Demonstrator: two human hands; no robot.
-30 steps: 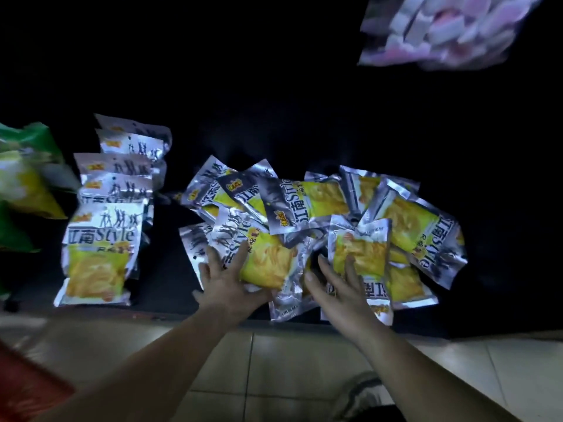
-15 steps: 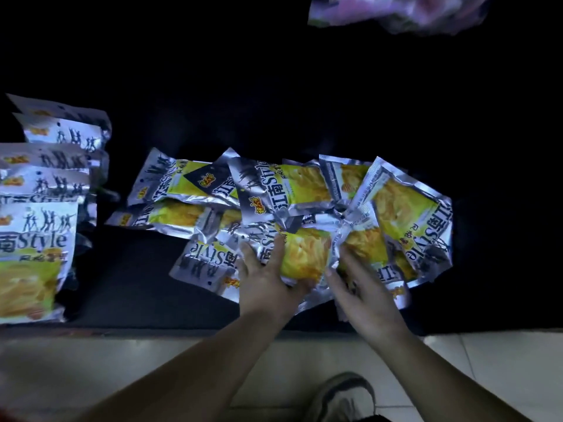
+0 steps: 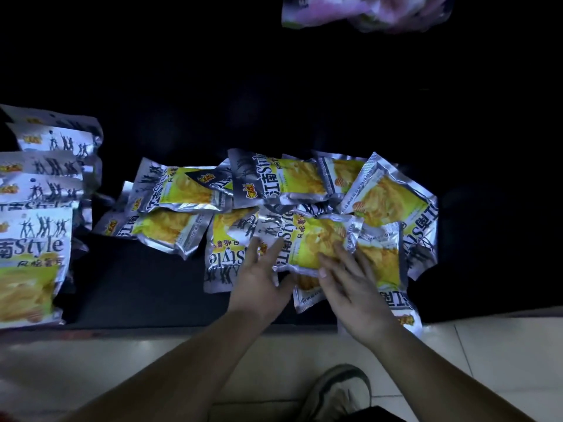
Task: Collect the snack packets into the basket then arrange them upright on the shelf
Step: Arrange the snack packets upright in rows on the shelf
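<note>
**Q:** Where are the snack packets lying?

**A:** The loose pile of snack packets (image 3: 274, 190), silver and yellow, is lying flat and overlapping on the dark shelf (image 3: 146, 284), near its front edge. The standing packets (image 3: 33, 239) are lining up upright in rows at the far left, apart from the pile.

**Q:** And what are your hands doing?

**A:** My left grip (image 3: 259, 284) is resting wide, its fingers spread and nearly straight, touching the left end of the top packet (image 3: 313, 239). My right grip (image 3: 356, 287) is lying wide too, its fingers pressing flat on that packet's right half and its thumb sitting at the near edge.

**Q:** What else is showing?

**A:** A pink bag (image 3: 365, 10) is showing, blurred, at the top. My shoe (image 3: 338, 391) is standing on the pale tiled floor (image 3: 487, 360) in front of the shelf.
</note>
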